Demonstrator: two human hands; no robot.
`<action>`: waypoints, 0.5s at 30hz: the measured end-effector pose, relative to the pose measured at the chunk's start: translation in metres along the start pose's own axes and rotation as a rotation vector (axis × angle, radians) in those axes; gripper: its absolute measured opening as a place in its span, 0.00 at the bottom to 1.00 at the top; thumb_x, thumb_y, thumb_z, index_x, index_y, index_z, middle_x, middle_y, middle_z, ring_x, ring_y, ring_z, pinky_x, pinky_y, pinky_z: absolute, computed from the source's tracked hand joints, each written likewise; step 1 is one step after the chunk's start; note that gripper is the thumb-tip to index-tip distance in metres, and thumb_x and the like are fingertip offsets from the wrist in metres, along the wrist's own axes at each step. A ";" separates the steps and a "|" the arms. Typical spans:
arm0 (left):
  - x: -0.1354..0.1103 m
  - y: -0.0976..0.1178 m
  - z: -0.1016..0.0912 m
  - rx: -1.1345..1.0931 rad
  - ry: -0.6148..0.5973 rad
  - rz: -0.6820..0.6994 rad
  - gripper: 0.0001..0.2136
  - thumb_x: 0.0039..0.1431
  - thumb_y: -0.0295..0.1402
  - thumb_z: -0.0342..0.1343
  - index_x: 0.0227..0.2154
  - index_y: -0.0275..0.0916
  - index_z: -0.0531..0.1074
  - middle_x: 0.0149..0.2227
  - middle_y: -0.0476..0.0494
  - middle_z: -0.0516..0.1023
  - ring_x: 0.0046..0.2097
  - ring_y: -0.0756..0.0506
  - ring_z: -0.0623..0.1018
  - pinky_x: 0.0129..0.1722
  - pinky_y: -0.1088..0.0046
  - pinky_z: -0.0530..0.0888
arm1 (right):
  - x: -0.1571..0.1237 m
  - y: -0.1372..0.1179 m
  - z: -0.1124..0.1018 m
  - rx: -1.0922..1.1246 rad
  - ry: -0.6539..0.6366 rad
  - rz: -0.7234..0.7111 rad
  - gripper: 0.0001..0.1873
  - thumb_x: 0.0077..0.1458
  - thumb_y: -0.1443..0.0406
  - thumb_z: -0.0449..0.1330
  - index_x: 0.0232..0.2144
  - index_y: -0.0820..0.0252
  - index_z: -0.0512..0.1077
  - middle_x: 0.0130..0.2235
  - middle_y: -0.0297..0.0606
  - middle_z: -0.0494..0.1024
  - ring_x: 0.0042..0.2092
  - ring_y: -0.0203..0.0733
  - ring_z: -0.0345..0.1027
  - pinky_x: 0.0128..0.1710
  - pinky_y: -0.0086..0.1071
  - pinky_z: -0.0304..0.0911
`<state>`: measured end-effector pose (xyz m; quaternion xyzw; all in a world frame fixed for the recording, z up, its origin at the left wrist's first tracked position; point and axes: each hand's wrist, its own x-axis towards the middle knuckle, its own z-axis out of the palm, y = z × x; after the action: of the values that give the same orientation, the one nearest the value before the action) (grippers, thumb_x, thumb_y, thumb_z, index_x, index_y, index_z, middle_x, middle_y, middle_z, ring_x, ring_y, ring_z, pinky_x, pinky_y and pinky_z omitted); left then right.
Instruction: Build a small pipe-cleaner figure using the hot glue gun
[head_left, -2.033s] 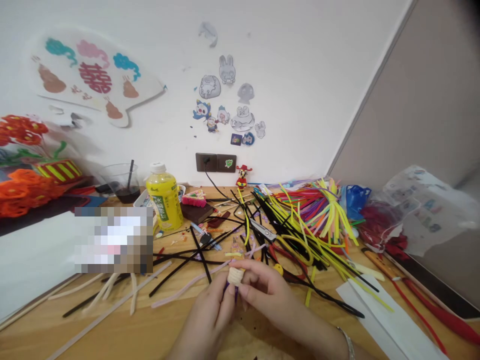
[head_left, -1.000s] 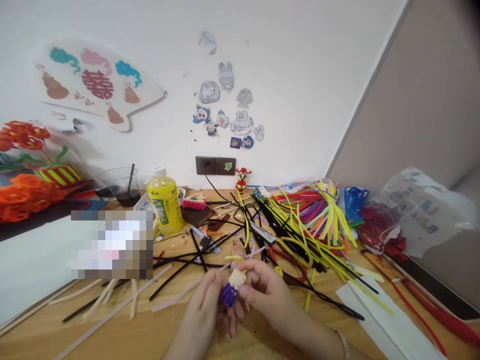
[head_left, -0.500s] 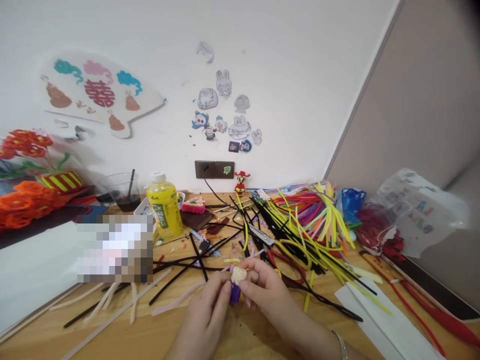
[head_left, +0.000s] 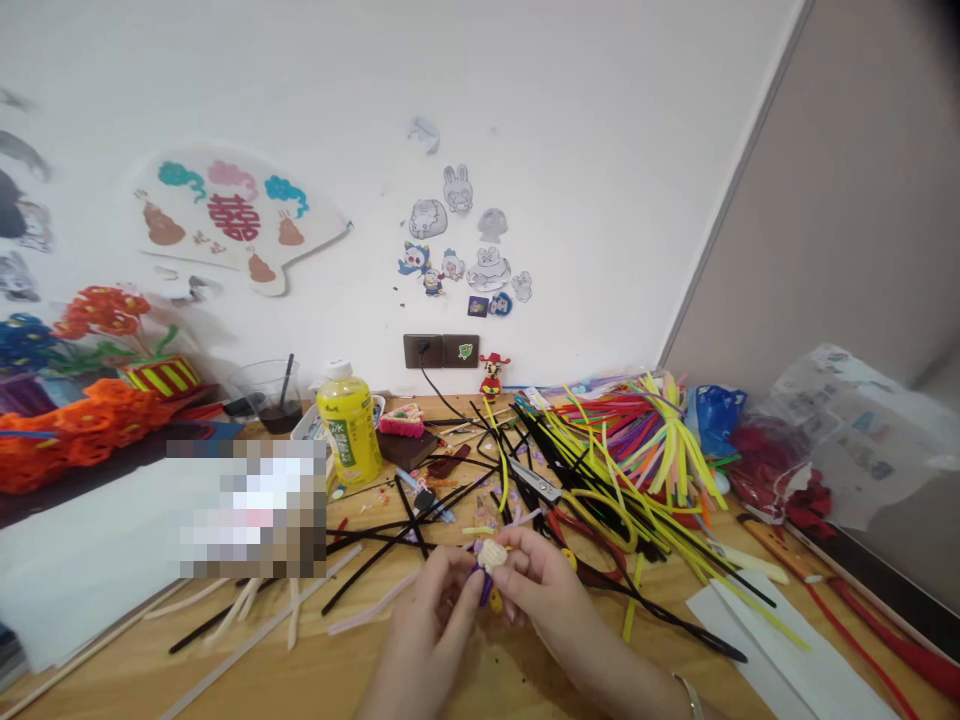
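Observation:
Between my fingers is a small figure made of pipe cleaners (head_left: 492, 556), with a cream rounded top, purple below and some yellow at its base. My left hand (head_left: 439, 610) pinches it from the left, thumb and fingertips at the purple part. On the other side my right hand (head_left: 545, 590) grips it, thumb against the cream part. Its underside is hidden by the fingers. Just beyond the hands lie black pipe cleaners (head_left: 375, 562) and scissors (head_left: 536, 482) with silver blades.
A yellow drink bottle (head_left: 350, 425) stands at the back left, near a plastic cup (head_left: 279, 408). Bundled coloured pipe cleaners (head_left: 660, 450) spread over the right side. White paper (head_left: 757, 640) lies at the right, and a small red figure (head_left: 492, 375) stands by the wall.
The whole view has shifted, so things sit further right and a little lower. Both hands still hold the small figure; its purple part shows less and looks turned slightly.

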<state>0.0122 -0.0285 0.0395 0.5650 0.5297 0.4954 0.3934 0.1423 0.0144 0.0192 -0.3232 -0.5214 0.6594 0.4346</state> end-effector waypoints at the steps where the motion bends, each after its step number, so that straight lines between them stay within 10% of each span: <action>1: -0.001 0.000 -0.001 0.052 0.007 0.032 0.08 0.54 0.39 0.51 0.28 0.40 0.69 0.26 0.48 0.76 0.28 0.47 0.75 0.27 0.75 0.69 | 0.000 0.001 0.000 -0.009 0.010 0.002 0.23 0.41 0.51 0.64 0.31 0.61 0.63 0.17 0.22 0.60 0.17 0.27 0.52 0.18 0.22 0.47; 6: -0.001 -0.007 -0.002 0.133 0.050 0.038 0.09 0.56 0.38 0.49 0.26 0.41 0.68 0.23 0.50 0.74 0.26 0.47 0.73 0.26 0.74 0.68 | 0.001 0.002 0.001 -0.012 0.035 0.011 0.24 0.40 0.50 0.64 0.30 0.60 0.62 0.17 0.22 0.59 0.17 0.27 0.52 0.19 0.23 0.49; 15: 0.008 -0.011 0.003 -0.417 -0.087 -0.228 0.17 0.53 0.49 0.49 0.21 0.41 0.59 0.14 0.55 0.69 0.15 0.51 0.68 0.16 0.77 0.65 | 0.000 0.001 0.002 0.008 0.012 0.019 0.24 0.41 0.50 0.63 0.31 0.62 0.63 0.17 0.24 0.62 0.17 0.27 0.53 0.18 0.23 0.47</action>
<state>0.0126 -0.0190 0.0290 0.4288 0.4588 0.5217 0.5775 0.1407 0.0139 0.0186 -0.3304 -0.5132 0.6637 0.4324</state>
